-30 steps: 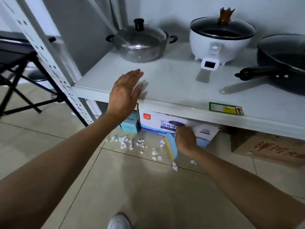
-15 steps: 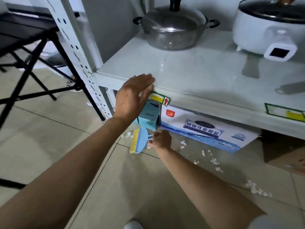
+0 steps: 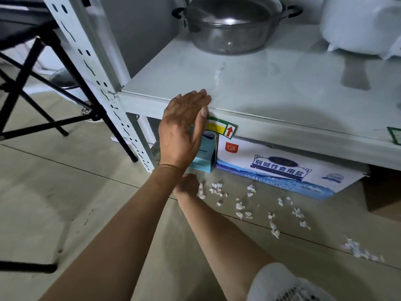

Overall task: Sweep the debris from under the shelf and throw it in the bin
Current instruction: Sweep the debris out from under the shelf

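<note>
From the head camera, the left hand (image 3: 184, 129) lay flat, fingers straight, against the front edge of the shelf (image 3: 271, 88). The right hand (image 3: 187, 184) reached low beneath it, mostly hidden behind the left wrist; its grip could not be told. White debris (image 3: 240, 206) lay scattered on the floor (image 3: 65, 192) before the salt carton (image 3: 282, 168), just right of that hand.
</note>
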